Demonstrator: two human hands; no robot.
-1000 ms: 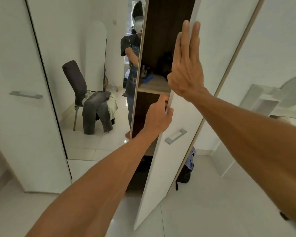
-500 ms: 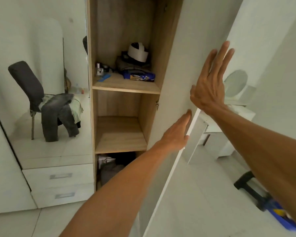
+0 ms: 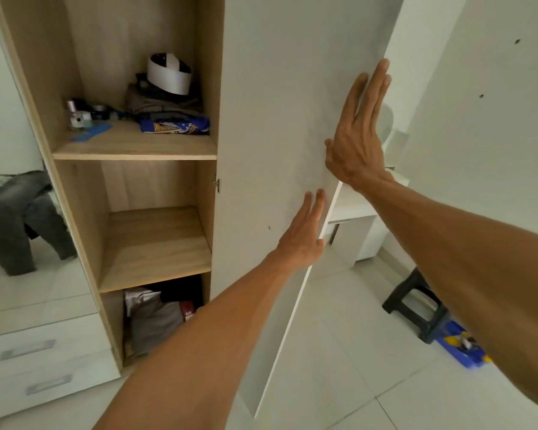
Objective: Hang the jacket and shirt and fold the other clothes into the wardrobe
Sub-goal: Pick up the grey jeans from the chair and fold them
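Here, the wardrobe [image 3: 75,193] stands with its right compartment open, and the white door [image 3: 261,119] is swung out toward the right.

Left hand [image 3: 303,234]: flat on the inner face of the door, close to its free edge. Fingers are straight and pointing up, gripping nothing.

Right hand [image 3: 356,135]: higher up, laid flat along the same free edge. Fingers are straight and together with the back of the hand to the camera, holding nothing.

Top shelf [image 3: 131,148]: a small stack of folded clothes [image 3: 165,103] sits at the far right with a white band-shaped item [image 3: 168,74] on top. A blue patterned cloth [image 3: 174,125] lies just in front. A small bottle [image 3: 76,119] stands at the left, with a flat blue item [image 3: 90,131] near it.

Middle shelf [image 3: 156,243]: bare wood.

Bottom compartment: a grey bag [image 3: 156,321] and some dark items too shadowed to tell apart.

Left of the open compartment, a mirror panel [image 3: 0,103] reflects a grey garment [image 3: 16,212] draped and hanging down; what it hangs on cannot be made out. No garment is in either hand.

Two drawers [image 3: 28,352] with metal handles sit below the mirror.

Right side, on the tiled floor [image 3: 339,352]: white furniture [image 3: 354,231] behind the door, then a black stool [image 3: 416,308] nearer, with a blue and yellow object [image 3: 463,346] just beside it.
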